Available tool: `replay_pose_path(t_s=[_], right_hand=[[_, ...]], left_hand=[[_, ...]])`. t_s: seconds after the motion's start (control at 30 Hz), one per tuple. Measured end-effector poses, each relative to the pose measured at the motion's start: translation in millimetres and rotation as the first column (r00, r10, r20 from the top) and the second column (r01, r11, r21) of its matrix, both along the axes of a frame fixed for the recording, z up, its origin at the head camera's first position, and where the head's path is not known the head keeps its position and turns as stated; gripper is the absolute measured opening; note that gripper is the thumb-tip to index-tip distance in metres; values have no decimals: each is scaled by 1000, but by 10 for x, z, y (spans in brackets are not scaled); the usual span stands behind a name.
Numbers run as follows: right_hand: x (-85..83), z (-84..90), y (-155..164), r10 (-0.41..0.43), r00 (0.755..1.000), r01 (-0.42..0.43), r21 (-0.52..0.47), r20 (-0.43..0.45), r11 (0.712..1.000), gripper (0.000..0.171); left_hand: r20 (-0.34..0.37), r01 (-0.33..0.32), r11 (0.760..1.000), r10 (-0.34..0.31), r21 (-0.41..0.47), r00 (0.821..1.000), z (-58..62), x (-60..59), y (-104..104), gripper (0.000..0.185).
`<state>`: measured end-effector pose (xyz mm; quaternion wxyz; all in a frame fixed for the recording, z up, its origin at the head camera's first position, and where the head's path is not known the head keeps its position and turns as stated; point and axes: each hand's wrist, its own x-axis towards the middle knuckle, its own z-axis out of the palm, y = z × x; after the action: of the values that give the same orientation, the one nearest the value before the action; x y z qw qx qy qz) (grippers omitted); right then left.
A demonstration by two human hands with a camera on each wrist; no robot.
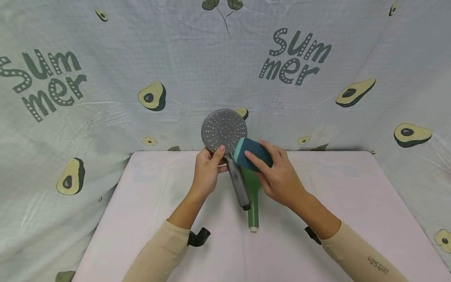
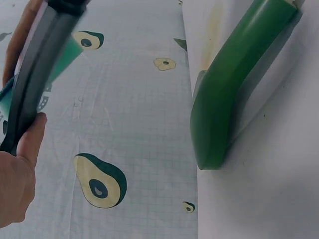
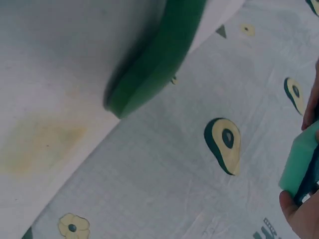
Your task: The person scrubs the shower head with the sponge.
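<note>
A grey shower head [image 1: 224, 131], its nozzle face toward me, is held up over the table's far part. My left hand [image 1: 208, 168] grips it where head meets handle, thumb at the lower rim of the face. In my right hand [image 1: 282, 176] is a sponge [image 1: 258, 156], dark teal with a mint-green layer; the fingers curl over it. The sponge's mint end overlaps the shower head's lower right rim in the head view. Below the hands lies a green object with a long handle [image 1: 253, 211], shaped like another shower head; its far part is partly hidden in the head view.
The light table [image 1: 158, 250] ends at a far edge against a cloth backdrop [image 1: 197, 66] printed with avocados and lettering. The green object [image 2: 217, 114] lies close to that edge. Black pieces [image 1: 199, 237] show beside both wrists.
</note>
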<state>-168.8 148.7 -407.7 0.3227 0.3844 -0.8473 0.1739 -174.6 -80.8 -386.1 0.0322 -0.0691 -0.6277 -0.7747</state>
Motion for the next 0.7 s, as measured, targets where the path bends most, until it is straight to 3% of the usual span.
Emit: replay_pose_path(t_s=[0.13, 0.33, 0.47, 0.57, 0.7], right_hand=[[-28, 69, 16, 10, 1000, -10, -9, -14, 1000, 65], [154, 50, 52, 83, 993, -92, 113, 86, 989, 46], [297, 7, 108, 171, 978, -193, 198, 123, 961, 47], [389, -39, 148, 253, 953, -287, 224, 167, 931, 48], [450, -91, 146, 273, 943, -312, 223, 191, 923, 47]], left_hand=[[1, -2, 1000, 2, 5, 1000, -8, 1, 16, 35], [-2, -22, 1000, 22, -12, 1000, -21, -15, 1, 34], [-32, -16, 1000, 16, -6, 999, -40, -43, -22, 35], [-51, -24, 1000, 24, 0, 998, -61, -60, -35, 35], [-56, -31, 999, 32, 25, 998, -94, -73, -40, 36]])
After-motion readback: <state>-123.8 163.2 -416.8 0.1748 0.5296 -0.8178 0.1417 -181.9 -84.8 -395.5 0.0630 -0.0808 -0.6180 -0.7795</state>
